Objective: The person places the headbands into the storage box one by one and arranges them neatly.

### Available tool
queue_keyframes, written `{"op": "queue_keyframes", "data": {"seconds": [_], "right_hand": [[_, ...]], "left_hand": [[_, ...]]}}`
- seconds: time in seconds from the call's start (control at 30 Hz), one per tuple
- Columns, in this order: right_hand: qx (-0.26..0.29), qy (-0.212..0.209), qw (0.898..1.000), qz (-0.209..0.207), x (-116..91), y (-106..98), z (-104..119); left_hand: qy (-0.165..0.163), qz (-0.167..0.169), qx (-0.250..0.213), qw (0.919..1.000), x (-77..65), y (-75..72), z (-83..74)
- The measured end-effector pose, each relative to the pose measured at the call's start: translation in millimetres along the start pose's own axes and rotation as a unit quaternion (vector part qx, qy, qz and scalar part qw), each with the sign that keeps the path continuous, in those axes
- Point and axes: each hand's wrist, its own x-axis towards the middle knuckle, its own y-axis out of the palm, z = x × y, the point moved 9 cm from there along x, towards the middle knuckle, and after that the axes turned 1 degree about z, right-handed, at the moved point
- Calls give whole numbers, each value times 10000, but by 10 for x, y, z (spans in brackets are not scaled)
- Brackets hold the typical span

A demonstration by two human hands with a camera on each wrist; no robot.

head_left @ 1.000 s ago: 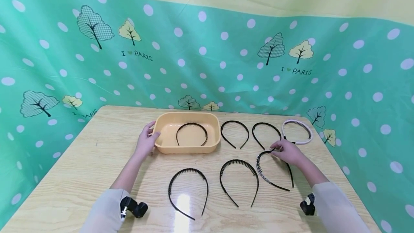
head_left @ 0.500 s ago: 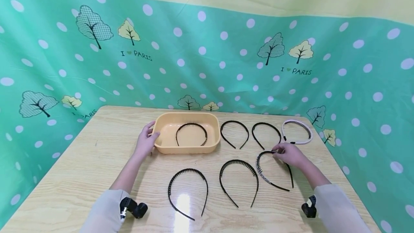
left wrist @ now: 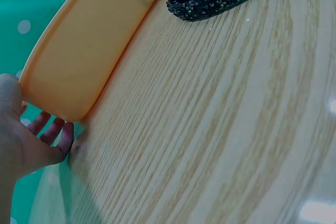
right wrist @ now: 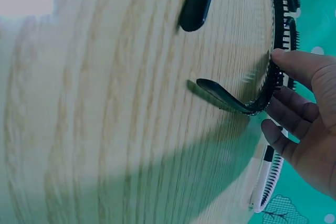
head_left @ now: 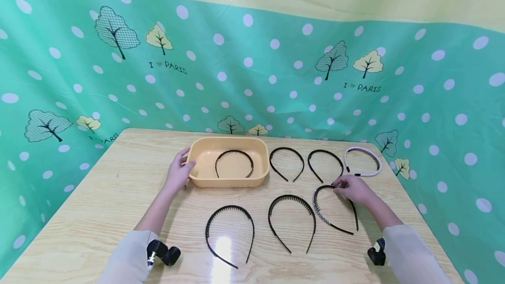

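At the left end of a pale orange plastic basin (head_left: 226,183), my left hand (head_left: 179,172) holds the rim, thumb over the edge and fingers outside. Inside the basin lies a thin black toothed headband (head_left: 234,151). My right hand (head_left: 353,188) pinches the top of a black headband with a glittery band (head_left: 320,214) between thumb and fingers. In the right wrist view the thumb lies against one side of this headband (right wrist: 276,24), its free ends pointing away from the hand. The fingers hide part of its top.
Two black headbands, one left (head_left: 286,148) and one right (head_left: 325,151), lie beyond the right hand, beside a white-pink one (head_left: 375,173). Nearer are two more, left (head_left: 230,207) and right (head_left: 291,196). A polka-dot cloth (head_left: 272,78) hangs behind the wooden table (head_left: 118,187).
The right hand has shifted slightly to the right along the top of the glittery headband, its fingers drawn closer together. The left hand and the basin have stayed in place.
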Motion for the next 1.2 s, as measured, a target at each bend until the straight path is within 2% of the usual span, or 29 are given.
{"op": "queue_keyframes", "data": {"seconds": [0.53, 0.83, 1.2], "right_hand": [[-62, -116, 9998, 172, 8, -15, -11], [74, -214, 9991, 346, 34, -127, 33], [171, -137, 9995, 249, 86, -256, 75]], "left_hand": [[-31, 12, 13, 10000, 2, 5, 15], [-11, 2, -5, 10000, 0, 4, 3], [67, 14, -64, 10000, 2, 2, -9]]}}
